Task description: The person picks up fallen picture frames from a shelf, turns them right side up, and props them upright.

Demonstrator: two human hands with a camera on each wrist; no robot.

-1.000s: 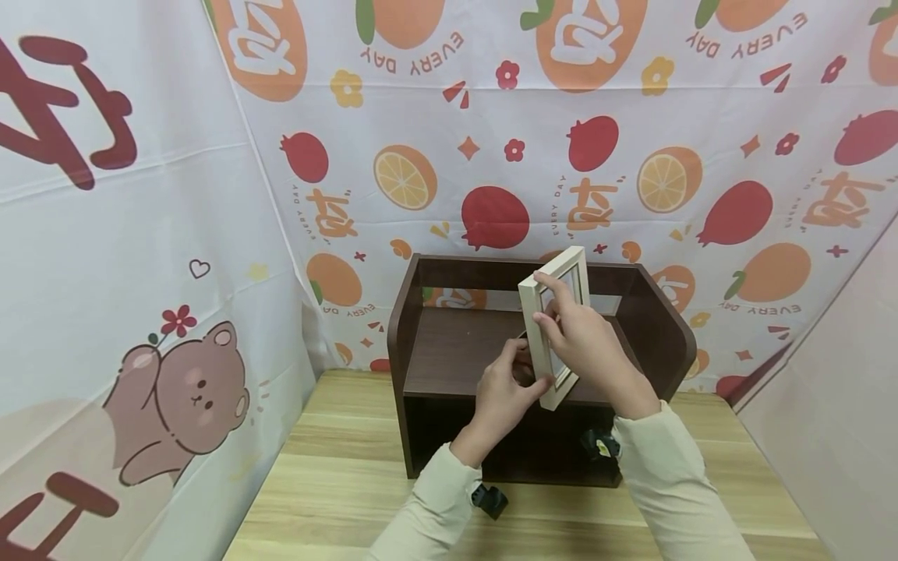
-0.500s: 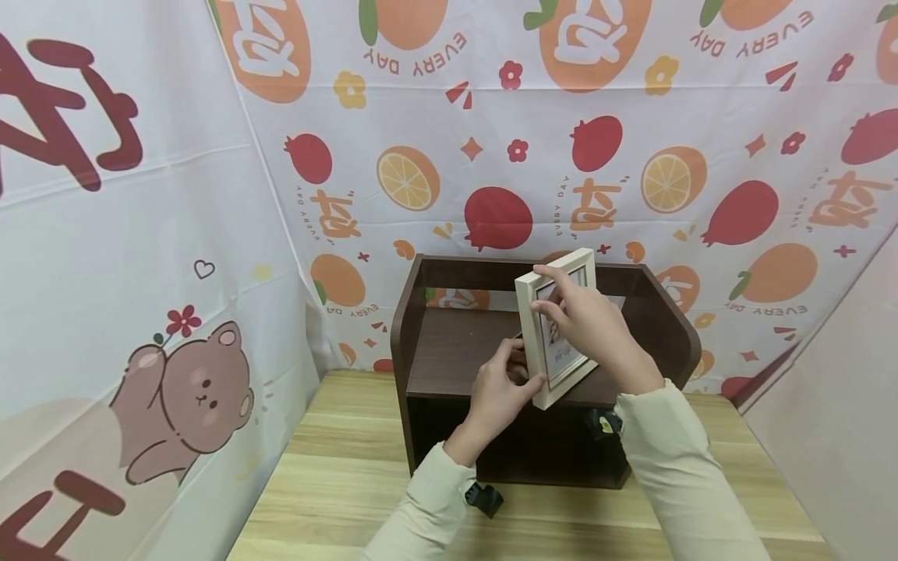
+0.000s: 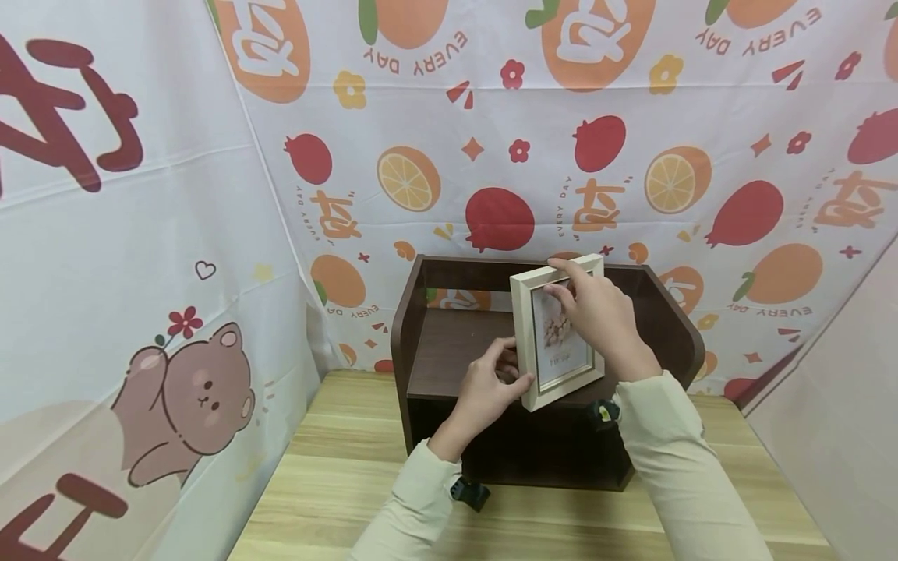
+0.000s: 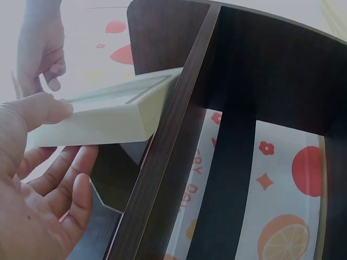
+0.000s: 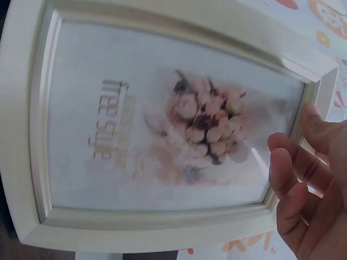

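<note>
While our right hand point(image 3: 596, 312) is pinching the top of the frame point(image 3: 557, 335), our left hand point(image 3: 487, 386) is pinching its bottom corner with thumb and curled fingers. We are holding the frame upright on the shelf point(image 3: 449, 351), which is sitting on the table point(image 3: 337, 483).

A white cloth backdrop point(image 3: 491, 117) printed with oranges, red fruit and flowers fills the upper and middle frame. On the left, a second cloth panel point(image 3: 105, 312) shows a brown bear at lower left. A light wooden table point(image 3: 337, 467) runs along the bottom. The light is bright and even.
</note>
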